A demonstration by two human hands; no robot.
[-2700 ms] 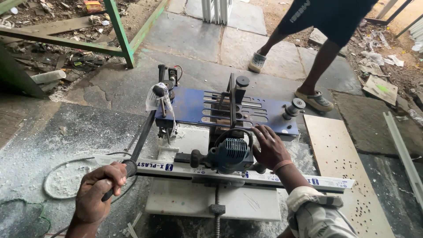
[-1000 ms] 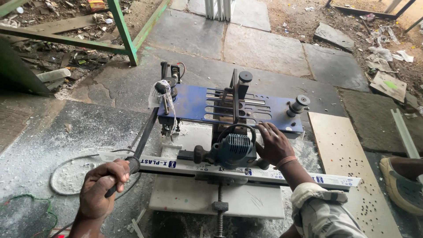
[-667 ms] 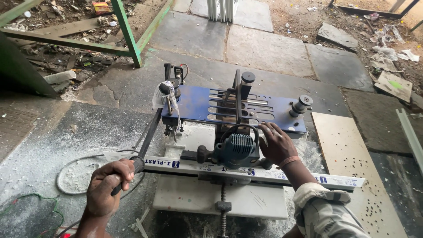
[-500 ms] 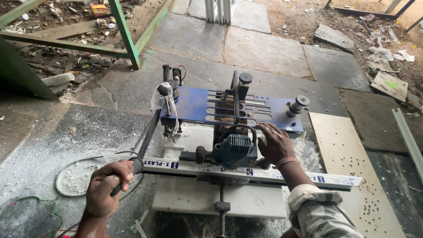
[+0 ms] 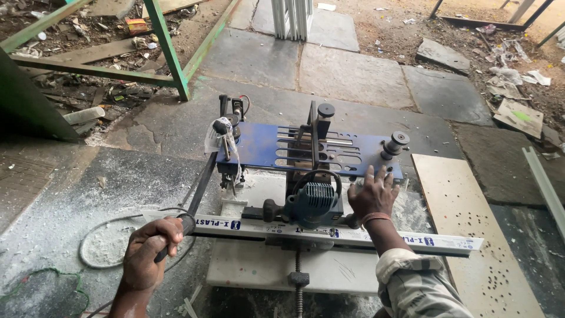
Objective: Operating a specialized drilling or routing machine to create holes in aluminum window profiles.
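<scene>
A copy-router machine with a blue template plate [image 5: 259, 147] and a teal motor [image 5: 315, 203] sits on the stone floor. A long white plastic profile [image 5: 412, 240] lies clamped across its front. My left hand [image 5: 150, 250] is closed around the black lever handle [image 5: 200, 185] that runs up to the machine's left side. My right hand [image 5: 372, 194] rests flat with fingers spread on the machine, just right of the motor and against the blue plate's near edge.
A pale board with several small holes [image 5: 471, 235] lies at the right. A green metal frame [image 5: 168, 50] stands at the back left amid rubble. White dust and a cable loop [image 5: 106, 241] cover the floor at the left.
The person who stood at the back right has left the view. My right hand has shifted from gripping beside the motor to lying flat with fingers spread. My left hand stays on the lever.
</scene>
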